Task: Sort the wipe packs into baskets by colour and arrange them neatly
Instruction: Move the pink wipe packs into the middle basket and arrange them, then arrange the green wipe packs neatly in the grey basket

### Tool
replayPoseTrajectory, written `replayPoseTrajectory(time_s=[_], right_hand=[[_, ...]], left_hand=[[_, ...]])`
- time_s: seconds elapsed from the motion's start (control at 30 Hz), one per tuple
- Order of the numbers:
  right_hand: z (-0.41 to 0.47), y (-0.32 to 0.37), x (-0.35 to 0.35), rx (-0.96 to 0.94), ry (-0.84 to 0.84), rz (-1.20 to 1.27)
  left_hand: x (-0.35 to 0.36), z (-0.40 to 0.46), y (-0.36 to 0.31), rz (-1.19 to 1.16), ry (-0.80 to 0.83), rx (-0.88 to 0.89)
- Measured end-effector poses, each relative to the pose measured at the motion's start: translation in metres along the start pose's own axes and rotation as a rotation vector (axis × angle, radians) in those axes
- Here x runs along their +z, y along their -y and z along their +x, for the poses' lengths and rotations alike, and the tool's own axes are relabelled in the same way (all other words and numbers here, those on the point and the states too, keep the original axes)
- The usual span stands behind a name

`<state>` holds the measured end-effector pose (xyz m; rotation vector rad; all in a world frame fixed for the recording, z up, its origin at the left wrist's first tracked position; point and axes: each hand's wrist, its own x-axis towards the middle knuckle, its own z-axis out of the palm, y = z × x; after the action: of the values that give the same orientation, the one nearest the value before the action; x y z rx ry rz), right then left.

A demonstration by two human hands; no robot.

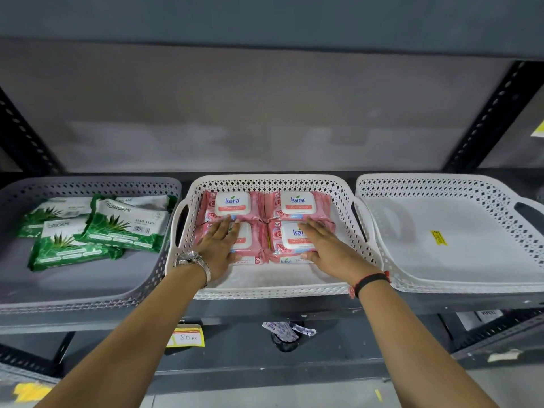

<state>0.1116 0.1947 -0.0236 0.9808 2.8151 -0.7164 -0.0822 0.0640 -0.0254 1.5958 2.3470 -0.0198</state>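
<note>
Three baskets stand side by side on a dark shelf. The middle white basket (265, 291) holds pink Kara wipe packs in two rows: two at the back (232, 203) and two at the front (294, 235), lying on further pink packs. My left hand (217, 248) lies flat on the front-left pink pack, fingers stretched out, thumb at its front edge. My right hand (323, 245) lies flat on the front-right pack in the same way. The grey basket (147, 287) on the left holds several green Origami aloe packs (126, 225), lying crooked and overlapping.
The white basket (441, 184) on the right has only a yellow sticker (439, 237) on its floor. Black perforated uprights (494, 113) frame the shelf. Below the shelf edge hang a yellow price tag (185, 337) and a crumpled wrapper (288, 329).
</note>
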Motion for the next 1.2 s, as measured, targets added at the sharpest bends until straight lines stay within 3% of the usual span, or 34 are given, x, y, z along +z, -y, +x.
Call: replayPoseTrajectory(time_s=[0.1, 0.2, 0.3, 0.53, 0.8, 1.07, 1.2], right_hand=[[-0.002, -0.001, -0.005, 0.001, 0.036, 0.031], [0.003, 0.002, -0.015, 0.007, -0.112, -0.007], [0.023, 0.010, -0.023, 0.059, -0.226, -0.101], [0.053, 0.014, -0.004, 0.186, -0.092, -0.126], [0.059, 0.010, 0.005, 0.159, -0.092, -0.204], [0.057, 0.020, -0.005, 0.199, -0.077, -0.311], [0.048, 0.044, -0.008, 0.131, -0.225, -0.231]], left_hand=[[-0.001, -0.001, 0.000, -0.061, -0.008, 0.006], [-0.003, 0.002, -0.001, -0.196, -0.132, -0.001], [-0.008, 0.016, -0.001, -0.179, -0.243, -0.020], [0.008, 0.047, 0.000, -0.081, -0.180, -0.121], [0.018, 0.055, 0.002, 0.010, -0.199, -0.060], [-0.003, 0.045, 0.000, -0.094, -0.058, -0.068], [-0.022, 0.028, 0.009, -0.028, -0.191, -0.085]])
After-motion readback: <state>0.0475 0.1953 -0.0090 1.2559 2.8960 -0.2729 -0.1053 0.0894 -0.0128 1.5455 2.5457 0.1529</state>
